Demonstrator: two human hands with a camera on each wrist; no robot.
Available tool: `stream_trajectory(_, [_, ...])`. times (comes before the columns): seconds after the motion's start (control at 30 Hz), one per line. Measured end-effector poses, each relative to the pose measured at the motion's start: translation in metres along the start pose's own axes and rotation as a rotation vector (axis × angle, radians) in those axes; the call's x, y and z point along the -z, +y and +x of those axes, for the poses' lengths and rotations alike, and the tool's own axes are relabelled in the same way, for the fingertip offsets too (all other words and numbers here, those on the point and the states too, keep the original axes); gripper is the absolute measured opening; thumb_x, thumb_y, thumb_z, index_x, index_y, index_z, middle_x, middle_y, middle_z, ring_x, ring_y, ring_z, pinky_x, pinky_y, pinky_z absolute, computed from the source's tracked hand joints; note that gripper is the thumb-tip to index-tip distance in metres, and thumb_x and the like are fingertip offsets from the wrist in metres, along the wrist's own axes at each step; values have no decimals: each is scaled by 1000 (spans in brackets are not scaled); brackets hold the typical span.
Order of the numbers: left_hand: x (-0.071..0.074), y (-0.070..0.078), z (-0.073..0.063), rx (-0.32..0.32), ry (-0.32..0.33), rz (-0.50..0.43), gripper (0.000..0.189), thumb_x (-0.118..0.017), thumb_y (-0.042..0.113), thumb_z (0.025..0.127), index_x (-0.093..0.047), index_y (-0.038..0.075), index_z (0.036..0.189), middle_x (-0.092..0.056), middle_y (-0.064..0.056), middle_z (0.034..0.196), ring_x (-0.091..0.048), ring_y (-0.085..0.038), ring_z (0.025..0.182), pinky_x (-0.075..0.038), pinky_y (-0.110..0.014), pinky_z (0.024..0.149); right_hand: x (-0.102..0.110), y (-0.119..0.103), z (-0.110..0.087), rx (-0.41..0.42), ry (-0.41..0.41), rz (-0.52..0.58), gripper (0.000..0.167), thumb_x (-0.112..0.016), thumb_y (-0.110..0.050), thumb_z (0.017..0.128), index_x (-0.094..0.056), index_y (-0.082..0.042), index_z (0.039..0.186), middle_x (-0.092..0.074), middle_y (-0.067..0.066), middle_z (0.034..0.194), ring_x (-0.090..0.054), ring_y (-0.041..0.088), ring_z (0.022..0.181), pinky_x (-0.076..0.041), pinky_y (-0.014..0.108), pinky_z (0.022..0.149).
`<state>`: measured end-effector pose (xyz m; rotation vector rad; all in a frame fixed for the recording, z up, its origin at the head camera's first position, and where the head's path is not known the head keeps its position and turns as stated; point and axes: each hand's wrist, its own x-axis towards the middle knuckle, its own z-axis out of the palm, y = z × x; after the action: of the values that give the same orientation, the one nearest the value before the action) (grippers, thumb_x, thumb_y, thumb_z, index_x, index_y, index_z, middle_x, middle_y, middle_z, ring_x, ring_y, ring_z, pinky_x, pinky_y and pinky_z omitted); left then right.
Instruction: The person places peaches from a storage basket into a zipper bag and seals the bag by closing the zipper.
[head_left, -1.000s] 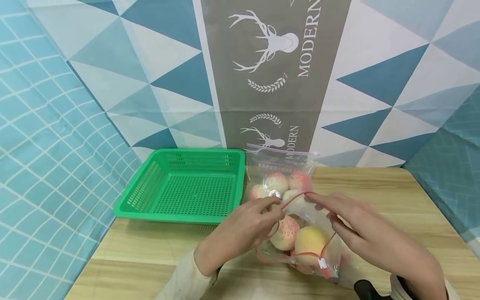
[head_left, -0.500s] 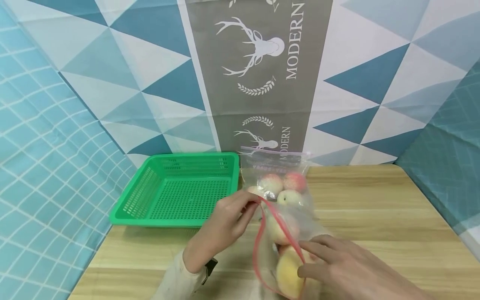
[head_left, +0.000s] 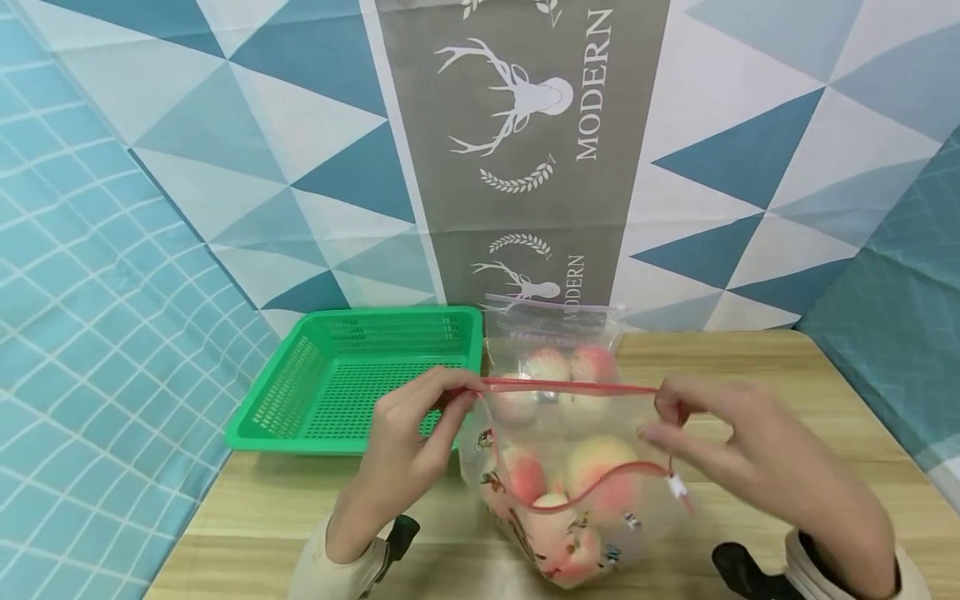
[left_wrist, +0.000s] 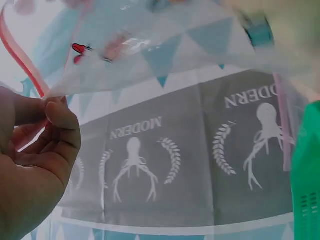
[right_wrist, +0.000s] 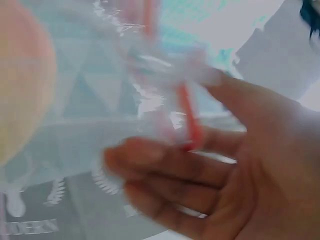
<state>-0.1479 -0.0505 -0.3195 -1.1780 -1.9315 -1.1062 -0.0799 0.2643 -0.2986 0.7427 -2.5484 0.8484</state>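
Observation:
A clear zip bag (head_left: 652, 521) with a red zip edge and small printed figures hangs between my hands, its mouth open towards me. Several peaches (head_left: 600, 462) lie in it, pink and yellow. With thumb and fingers my left hand (head_left: 405, 446) pinches the left corner of the red edge; the left wrist view shows this hand (left_wrist: 37, 160) close up. At the right corner, my right hand (head_left: 757, 450) holds the red edge between thumb and curled fingers. A white slider (head_left: 677, 486) sits below it. The right wrist view of this hand (right_wrist: 235, 165) is blurred.
A second clear bag (head_left: 517, 329) with a purple zip edge stands behind, holding several peaches (head_left: 592, 364). To the left, a green plastic basket (head_left: 243, 429) rests on the wooden table (head_left: 757, 375). A patterned cloth (head_left: 757, 108) hangs along the back.
My left hand has taken the bag's left corner and drawn it leftwards. The right hand dropped along the red edge, then rose to the right corner. The bag is lifted and turned, its edge stretched straight.

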Motion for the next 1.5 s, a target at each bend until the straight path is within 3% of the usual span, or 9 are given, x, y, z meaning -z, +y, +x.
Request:
stream_trajectory(0.13, [-1, -1, 1, 15, -8, 7, 19, -61, -6, 93, -71, 6, 104, -69, -2, 90, -59, -7, 73, -49, -17, 67, -2, 15, 10, -111, -66, 24, 10, -69, -26, 95, -62, -30, 101, -63, -19, 87, -61, 2, 82, -49, 27, 70])
stream_trajectory(0.3, [-3, -13, 0, 74, 17, 80, 18, -59, -6, 94, -71, 5, 101, -63, -1, 77, -53, -6, 61, -46, -16, 58, -6, 23, 10, -172, -265, 71, 56, -74, -49, 86, -56, -23, 133, -64, -15, 112, -63, 9, 102, -55, 32, 79])
stream_trajectory(0.5, [6, -23, -1, 109, 51, 150, 17, -61, -4, 94, -73, 5, 100, -68, -2, 77, -58, -9, 60, -47, -18, 56, -9, 23, 13, -5, -206, 76, 26, -70, -19, 94, -64, -28, 117, -66, -18, 98, -60, 1, 80, -52, 23, 68])
stream_trajectory(0.73, [25, -32, -3, 185, 77, 217, 27, -64, -3, 93, -69, 10, 116, -71, 0, 76, -58, -11, 56, -36, -18, 46, -9, 24, 15, 19, 18, -10, 48, -75, -2, 86, -58, -18, 128, -71, -12, 101, -66, -1, 82, -51, 23, 67])
stream_trajectory(0.9, [24, -38, -5, 255, -67, 323, 28, -64, 3, 96, -67, 11, 122, -73, -1, 84, -46, -4, 49, -32, -20, 43, -15, 36, 22, -30, -36, -40, 26, -73, -9, 90, -67, -15, 115, -70, -9, 98, -62, 1, 78, -53, 26, 64])
stream_trajectory(1.1, [23, -37, -4, 287, -72, 448, 15, -67, 5, 94, -73, 7, 108, -74, -6, 90, -42, -10, 49, -36, -28, 47, -12, 56, 26, -133, -151, 7, 3, -69, -21, 95, -71, -21, 93, -67, -14, 85, -61, 2, 75, -54, 31, 73])
stream_trajectory(1.23, [24, -19, -2, 227, -47, 534, 24, -67, 2, 92, -70, 6, 115, -72, -8, 104, -62, -24, 84, -51, -40, 71, -12, 54, 25, -60, -128, 54, 14, -69, -22, 95, -69, -28, 82, -63, -20, 75, -58, 1, 66, -52, 28, 66])
stream_trajectory(1.37, [13, 20, 5, 33, 3, 498, 29, -65, 1, 88, -67, 2, 117, -67, -12, 118, -58, -34, 111, -48, -50, 94, -16, 46, 25, 31, -70, 85, 18, -73, -18, 92, -69, -29, 78, -60, -23, 70, -54, 1, 61, -47, 23, 57])
stream_trajectory(1.5, [-19, 57, 15, -107, -114, 424, 25, -66, 12, 90, -68, 6, 115, -68, -8, 116, -59, -29, 113, -46, -44, 99, -20, 40, 25, 73, -21, 90, 23, -74, -15, 90, -67, -30, 75, -56, -24, 66, -50, 0, 58, -44, 21, 55])
